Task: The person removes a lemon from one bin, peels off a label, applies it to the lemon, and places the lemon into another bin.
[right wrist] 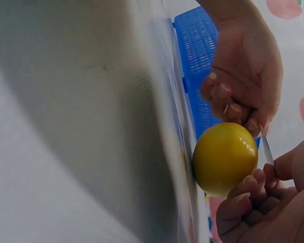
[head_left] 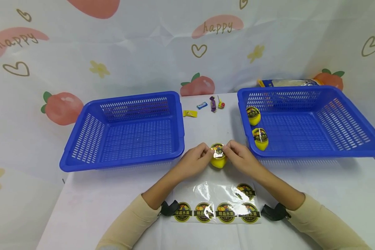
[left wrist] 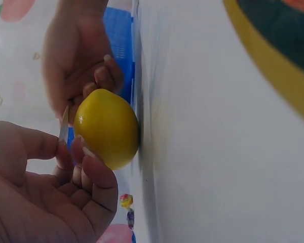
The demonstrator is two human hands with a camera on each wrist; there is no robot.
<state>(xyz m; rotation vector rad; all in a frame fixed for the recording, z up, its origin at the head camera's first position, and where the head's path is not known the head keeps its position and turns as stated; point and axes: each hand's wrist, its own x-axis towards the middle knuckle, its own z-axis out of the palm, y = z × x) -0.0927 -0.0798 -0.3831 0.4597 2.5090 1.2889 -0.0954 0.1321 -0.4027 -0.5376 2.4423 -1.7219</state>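
Between my two hands a yellow lemon (head_left: 218, 164) stands on the table. A round black-and-gold label sticker (head_left: 218, 151) is stretched over it, one edge pinched by the thumb and finger of my left hand (head_left: 194, 159), the other by those of my right hand (head_left: 242, 159). In the left wrist view the sticker (left wrist: 64, 126) appears edge-on, a little apart from the lemon (left wrist: 109, 129); the left fingertips are close against the fruit. The right wrist view shows the right fingertips close to the lemon (right wrist: 225, 158) too. Just in front lies a clear sheet (head_left: 212, 191) with several such stickers.
A blue basket (head_left: 125, 162) stands on the left. Another blue basket (head_left: 318, 153), on the right, holds two labelled lemons (head_left: 261, 139). Wrapped candies (head_left: 213, 104) and a lollipop (head_left: 221, 104) lie at the back. Behind the right basket is a plastic package (head_left: 290, 82).
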